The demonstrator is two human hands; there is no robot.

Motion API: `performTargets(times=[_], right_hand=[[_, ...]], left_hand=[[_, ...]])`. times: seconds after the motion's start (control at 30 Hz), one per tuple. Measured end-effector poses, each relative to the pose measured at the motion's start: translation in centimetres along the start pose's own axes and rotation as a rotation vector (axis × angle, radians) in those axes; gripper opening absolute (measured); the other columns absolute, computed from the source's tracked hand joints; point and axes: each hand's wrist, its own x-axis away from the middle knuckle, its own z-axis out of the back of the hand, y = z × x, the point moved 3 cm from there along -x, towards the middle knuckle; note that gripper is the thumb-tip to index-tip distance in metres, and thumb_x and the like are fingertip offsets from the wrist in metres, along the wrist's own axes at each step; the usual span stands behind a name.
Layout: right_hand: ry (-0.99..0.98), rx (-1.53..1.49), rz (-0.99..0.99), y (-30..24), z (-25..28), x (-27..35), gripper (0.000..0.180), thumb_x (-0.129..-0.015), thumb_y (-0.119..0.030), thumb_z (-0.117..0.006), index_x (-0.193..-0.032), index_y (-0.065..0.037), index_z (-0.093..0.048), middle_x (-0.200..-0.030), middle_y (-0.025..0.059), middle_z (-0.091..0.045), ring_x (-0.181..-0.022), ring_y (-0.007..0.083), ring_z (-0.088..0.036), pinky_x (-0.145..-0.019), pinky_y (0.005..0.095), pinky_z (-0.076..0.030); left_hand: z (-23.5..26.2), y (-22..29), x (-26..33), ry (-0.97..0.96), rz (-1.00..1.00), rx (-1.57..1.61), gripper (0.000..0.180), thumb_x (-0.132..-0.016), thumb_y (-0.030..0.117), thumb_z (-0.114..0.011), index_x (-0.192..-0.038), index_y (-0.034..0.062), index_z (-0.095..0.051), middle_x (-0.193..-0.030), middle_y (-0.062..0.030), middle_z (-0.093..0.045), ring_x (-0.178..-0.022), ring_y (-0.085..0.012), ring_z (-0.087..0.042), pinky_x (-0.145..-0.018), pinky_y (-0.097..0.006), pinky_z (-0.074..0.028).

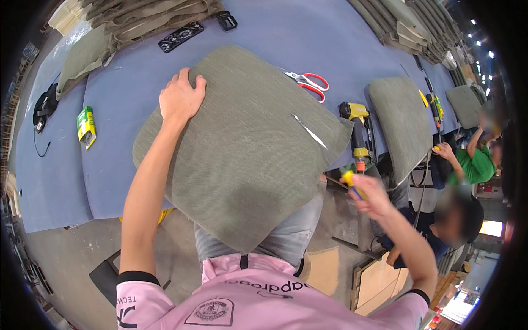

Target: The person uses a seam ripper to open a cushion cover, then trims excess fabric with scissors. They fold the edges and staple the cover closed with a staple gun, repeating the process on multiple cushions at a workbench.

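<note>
A grey-green fabric-covered seat cushion point(242, 126) lies across the table's front edge and over my lap. My left hand point(182, 99) grips its far left edge, the fingertips partly hidden. To the right of the cushion, my right hand point(373, 197) is closed on a small yellow-and-blue tool point(348, 178), blurred by motion; its exact kind is unclear. On the cushion's right part rests a slim, pointed silver tool point(309, 132) resembling tweezers. Red-handled scissors point(311, 82) lie just beyond the cushion. A yellow-and-black air stapler point(358, 129) is on the table at right, near my right hand.
Stacks of fabric pieces point(148, 25) cover the blue table's point(60, 165) far side. A green-yellow box point(86, 127) and a black cable point(41, 118) are at left. Another cushion point(401, 121) stands at right, where a person point(434, 225) sits close to my right arm.
</note>
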Motion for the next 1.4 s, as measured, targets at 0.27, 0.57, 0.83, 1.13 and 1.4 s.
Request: performTargets(times=[0.27, 0.57, 0.83, 1.13, 1.4], right_hand=[[0.550, 1.040, 0.921, -1.1, -3.2, -1.4, 0.039, -0.102, -0.027, -0.083, -0.129, 0.001, -0.079, -0.113, 0.0207, -0.083, -0.095, 0.0350, -0.081, -0.085, 0.0406, -0.063], [0.589, 1.508, 0.930, -5.1, -2.5, 3.2, 0.041, -0.098, -0.031, -0.084, -0.133, -0.010, -0.076, -0.098, 0.0115, -0.076, -0.077, 0.0389, -0.074, -0.067, 0.0480, -0.059], [0.540, 1.655, 0.983, -7.6, -1.0, 2.8, 0.041, -0.100, -0.031, -0.083, -0.137, -0.015, -0.074, -0.089, 0.0078, -0.067, -0.070, 0.0351, -0.070, -0.062, 0.0455, -0.057], [0.396, 1.286, 0.891, -3.4, 2.3, -1.2, 0.038, -0.107, -0.034, -0.078, -0.136, -0.010, -0.071, -0.081, 0.0001, -0.058, -0.061, 0.0196, -0.063, -0.056, 0.0383, -0.051], [0.647, 1.353, 1.039, -1.8, -1.5, -0.2, 0.036, -0.113, -0.042, -0.067, -0.111, -0.007, -0.075, -0.073, 0.0149, -0.072, -0.056, 0.0344, -0.067, -0.053, 0.0429, -0.050]], left_hand=[[0.8, 0.3, -0.1, -0.043, 0.035, 0.036, 0.064, -0.106, 0.053, -0.054, -0.149, 0.0074, -0.067, -0.137, -0.0235, -0.076, -0.126, -0.0423, -0.073, -0.109, -0.053, -0.056], [0.5, 0.2, 0.0, -0.043, 0.043, 0.032, 0.066, -0.105, 0.056, -0.055, -0.150, 0.0087, -0.067, -0.139, -0.0226, -0.076, -0.128, -0.0417, -0.072, -0.111, -0.051, -0.056], [0.7, 0.2, 0.0, -0.094, 0.079, 0.013, 0.067, -0.106, 0.057, -0.053, -0.152, 0.0110, -0.066, -0.142, -0.0209, -0.075, -0.130, -0.0408, -0.072, -0.112, -0.051, -0.056], [0.2, 0.7, -0.1, -0.080, 0.062, 0.001, 0.067, -0.106, 0.056, -0.052, -0.152, 0.0100, -0.066, -0.142, -0.0205, -0.075, -0.130, -0.0398, -0.072, -0.112, -0.051, -0.055], [0.6, 0.4, -0.2, -0.053, 0.048, 0.009, 0.067, -0.106, 0.056, -0.052, -0.151, 0.0081, -0.066, -0.139, -0.0223, -0.075, -0.128, -0.0405, -0.072, -0.112, -0.051, -0.055]])
